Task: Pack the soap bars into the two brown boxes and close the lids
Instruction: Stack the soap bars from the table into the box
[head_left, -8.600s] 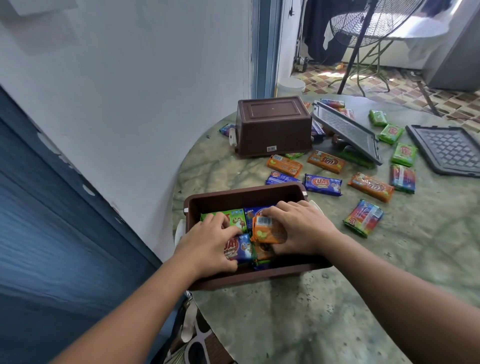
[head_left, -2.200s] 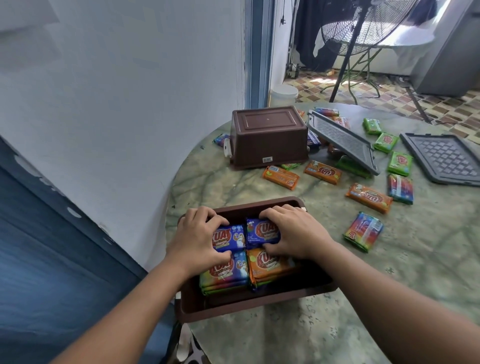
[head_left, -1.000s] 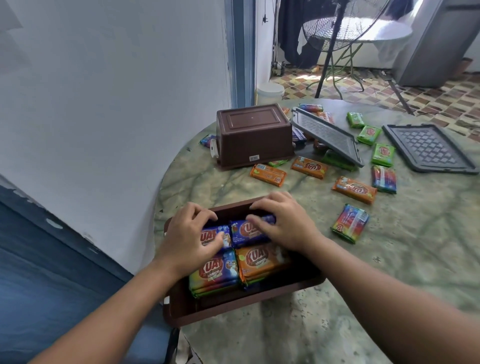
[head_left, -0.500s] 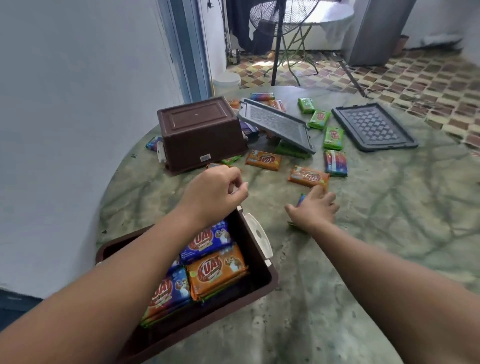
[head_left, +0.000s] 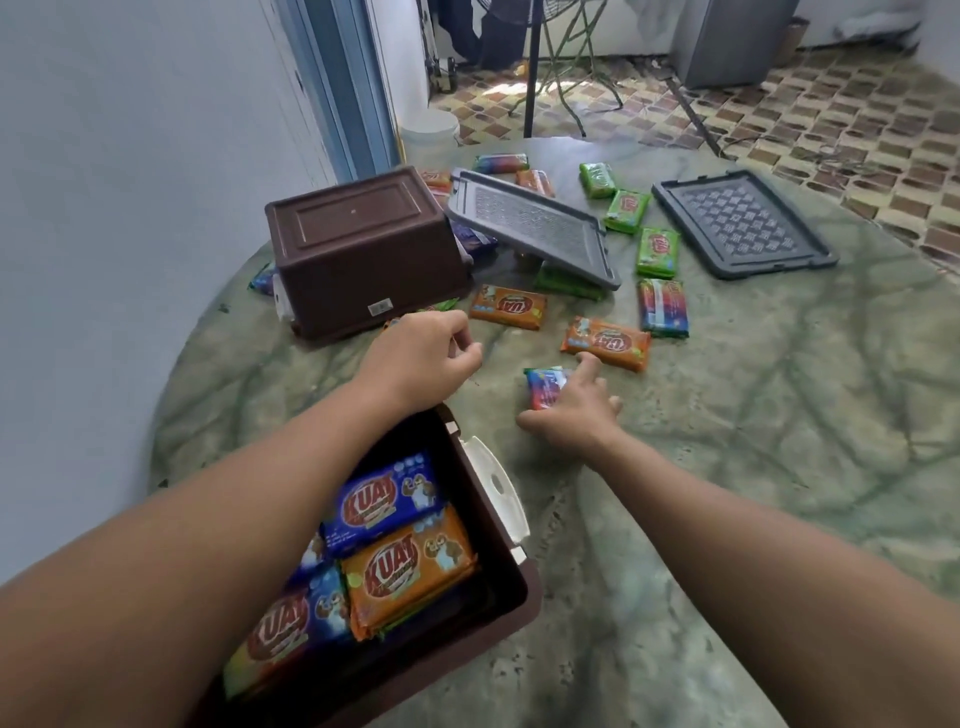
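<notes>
- The open brown box (head_left: 498, 587) sits at the near edge of the round green table (head_left: 779, 467), with blue and orange soap bars (head_left: 395, 540) laid flat inside, labels up.
- A second brown box (head_left: 363, 249) stands upside down farther back; one grey lid (head_left: 535, 228) leans tilted beside it, and another lid (head_left: 743, 223) lies flat to the right.
- Loose bars in orange, green and rainbow wrappers are scattered between them.
- The left hand (head_left: 426, 353) hovers near the upturned box, fingers curled in, holding nothing visible.
- The right hand (head_left: 571, 410) rests with fingers spread on a rainbow bar (head_left: 540, 387) lying on the table.
</notes>
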